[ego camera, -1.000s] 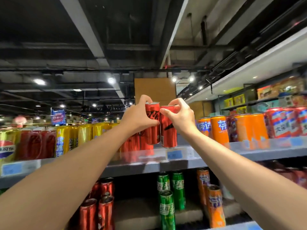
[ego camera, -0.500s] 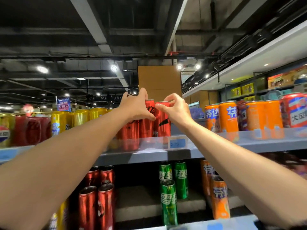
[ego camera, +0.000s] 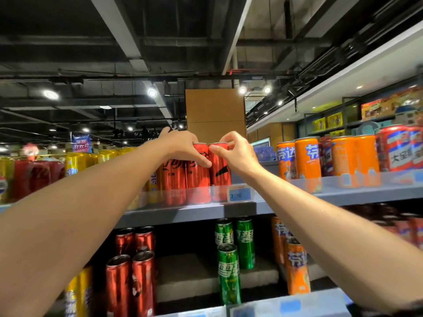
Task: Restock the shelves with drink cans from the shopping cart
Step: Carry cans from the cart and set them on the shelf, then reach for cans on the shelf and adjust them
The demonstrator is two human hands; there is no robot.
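Note:
Two tall red cans stand side by side on the upper grey shelf (ego camera: 286,199). My left hand (ego camera: 183,147) grips the left red can (ego camera: 198,173) near its top, thumb across the front. My right hand (ego camera: 235,153) pinches the rim of the right red can (ego camera: 220,172). Both cans rest upright on the shelf beside more red cans (ego camera: 172,177) to their left. The shopping cart is out of view.
Orange cans (ego camera: 306,159) and red-blue cans (ego camera: 398,148) fill the upper shelf to the right, yellow cans (ego camera: 75,164) to the left. The lower shelf holds red cans (ego camera: 130,282), green cans (ego camera: 229,271) and orange cans (ego camera: 295,266). A blue price tag (ego camera: 239,195) sits on the shelf edge.
Both hands carried the two red cans forward and down from the air onto the upper shelf; the cans now stand on it beside the other red cans.

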